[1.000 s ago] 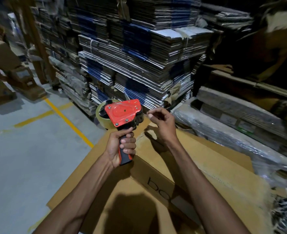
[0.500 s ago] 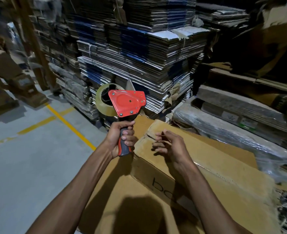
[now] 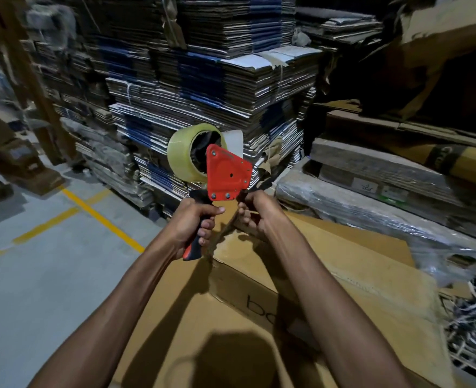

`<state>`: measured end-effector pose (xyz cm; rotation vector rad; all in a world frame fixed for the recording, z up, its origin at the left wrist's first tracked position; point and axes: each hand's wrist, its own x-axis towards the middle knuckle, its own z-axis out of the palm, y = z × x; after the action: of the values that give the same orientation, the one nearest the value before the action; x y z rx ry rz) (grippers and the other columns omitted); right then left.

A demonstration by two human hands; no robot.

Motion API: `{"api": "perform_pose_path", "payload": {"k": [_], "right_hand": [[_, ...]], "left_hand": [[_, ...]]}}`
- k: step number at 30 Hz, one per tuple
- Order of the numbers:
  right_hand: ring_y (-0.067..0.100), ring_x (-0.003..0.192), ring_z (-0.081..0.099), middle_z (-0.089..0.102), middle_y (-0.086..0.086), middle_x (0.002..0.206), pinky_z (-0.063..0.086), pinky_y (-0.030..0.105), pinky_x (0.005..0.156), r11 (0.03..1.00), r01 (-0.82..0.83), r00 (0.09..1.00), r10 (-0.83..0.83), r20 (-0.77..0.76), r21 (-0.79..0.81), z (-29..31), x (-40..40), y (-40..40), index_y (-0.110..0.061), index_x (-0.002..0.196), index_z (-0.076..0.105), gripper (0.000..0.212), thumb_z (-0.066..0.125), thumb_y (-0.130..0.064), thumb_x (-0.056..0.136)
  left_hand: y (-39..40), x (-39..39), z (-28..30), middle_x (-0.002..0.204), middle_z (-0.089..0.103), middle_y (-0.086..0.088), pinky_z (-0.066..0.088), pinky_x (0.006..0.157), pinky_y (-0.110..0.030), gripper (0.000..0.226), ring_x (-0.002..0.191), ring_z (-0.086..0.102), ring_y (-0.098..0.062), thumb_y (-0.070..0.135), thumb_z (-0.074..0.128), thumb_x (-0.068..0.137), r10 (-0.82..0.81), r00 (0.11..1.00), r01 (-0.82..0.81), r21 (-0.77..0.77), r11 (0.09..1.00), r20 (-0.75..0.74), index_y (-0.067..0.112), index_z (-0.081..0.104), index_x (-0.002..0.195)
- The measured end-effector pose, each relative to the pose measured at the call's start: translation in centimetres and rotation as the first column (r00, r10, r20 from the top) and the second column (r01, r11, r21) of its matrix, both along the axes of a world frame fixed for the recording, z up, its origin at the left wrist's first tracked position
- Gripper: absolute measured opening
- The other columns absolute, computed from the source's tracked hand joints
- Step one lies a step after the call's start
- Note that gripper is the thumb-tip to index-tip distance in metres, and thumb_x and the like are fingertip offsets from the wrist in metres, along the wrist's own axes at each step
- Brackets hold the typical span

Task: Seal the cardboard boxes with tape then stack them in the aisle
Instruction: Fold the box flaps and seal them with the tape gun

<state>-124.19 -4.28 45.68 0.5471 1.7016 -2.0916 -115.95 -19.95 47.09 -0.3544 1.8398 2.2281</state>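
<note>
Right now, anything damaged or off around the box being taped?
Yes. The box has a torn, ragged far corner just below the right hand, so tape may not seat there. The flat cartons behind have frayed edges and a loose scrap hanging. The dispenser in the left hand looks intact.

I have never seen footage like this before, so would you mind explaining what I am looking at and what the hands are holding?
There is no machine here: a person wears a camera on the head, looking forward and down at their own bare arms. The left hand grips the handle of a red tape gun loaded with a clear tape roll. The right hand is curled just beside the gun's front; whether it pinches the tape end is unclear. Below lie brown cardboard boxes. Behind stand stacks of flattened cartons, beside a grey floor with yellow lines.
</note>
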Motion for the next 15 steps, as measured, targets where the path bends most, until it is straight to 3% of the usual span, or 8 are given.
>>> {"api": "perform_pose_path", "payload": {"k": [3, 7, 11, 13, 15], "right_hand": [[0.014, 0.038, 0.048, 0.060, 0.011, 0.057, 0.035, 0.020, 0.036, 0.965, -0.050, 0.972, 0.107, -0.211, 0.259, 0.4, -2.1, 1.2, 0.000, 0.076, 0.065, 0.026, 0.051, 0.004, 0.096], [0.014, 0.039, 0.049, 0.061, 0.013, 0.057, 0.043, 0.023, 0.041, 0.809, -0.037, 0.845, 0.338, -0.414, 0.586, -0.3, -4.9, 2.2, 0.008, 0.066, 0.070, 0.029, 0.070, -0.008, 0.091], [0.012, 0.049, 0.061, 0.068, 0.000, 0.058, 0.053, 0.027, 0.048, 0.707, 0.063, 0.788, 0.398, -0.470, 0.704, -0.4, -7.0, 2.5, -0.007, 0.062, 0.076, 0.024, 0.077, -0.008, 0.085], [0.017, 0.066, 0.072, 0.074, 0.001, 0.068, 0.063, 0.035, 0.060, 0.660, 0.125, 0.777, 0.399, -0.486, 0.741, -0.7, -8.4, 3.2, -0.011, 0.072, 0.079, 0.016, 0.082, -0.016, 0.087], [0.019, 0.070, 0.074, 0.075, 0.004, 0.076, 0.064, 0.038, 0.063, 0.617, 0.149, 0.780, 0.407, -0.476, 0.773, -1.3, -9.7, 4.3, -0.008, 0.081, 0.078, 0.018, 0.082, -0.024, 0.088]], "left_hand": [[-0.2, 0.0, 0.0, 0.056, 0.028, 0.000, 0.021, 0.041, -0.021, 0.037, 0.039, 0.023, -0.012, 0.007, 0.064, 0.095, -0.024, 1.000, 0.022, -0.068, 0.997, -0.020, 0.020, 0.043, 0.069], [0.0, 0.1, -0.4, 0.054, 0.033, -0.001, 0.024, 0.040, -0.022, 0.026, 0.039, 0.027, -0.014, 0.004, 0.064, 0.097, -0.018, 0.999, 0.010, -0.198, 0.980, -0.039, 0.012, 0.051, 0.075], [-0.2, 0.6, -0.7, 0.052, 0.036, -0.002, 0.025, 0.043, -0.024, 0.033, 0.040, 0.029, -0.015, 0.003, 0.066, 0.095, -0.001, 0.996, -0.023, -0.276, 0.961, -0.087, 0.015, 0.051, 0.067], [-0.8, 1.5, -1.2, 0.054, 0.036, -0.004, 0.025, 0.045, -0.027, 0.041, 0.043, 0.029, -0.016, 0.005, 0.067, 0.093, -0.013, 0.995, -0.025, -0.359, 0.933, -0.103, 0.021, 0.049, 0.061], [-1.4, 2.8, -1.9, 0.055, 0.035, -0.005, 0.025, 0.046, -0.030, 0.041, 0.045, 0.029, -0.016, 0.005, 0.067, 0.092, -0.028, 0.995, -0.015, -0.417, 0.909, -0.097, 0.022, 0.049, 0.059]]}}
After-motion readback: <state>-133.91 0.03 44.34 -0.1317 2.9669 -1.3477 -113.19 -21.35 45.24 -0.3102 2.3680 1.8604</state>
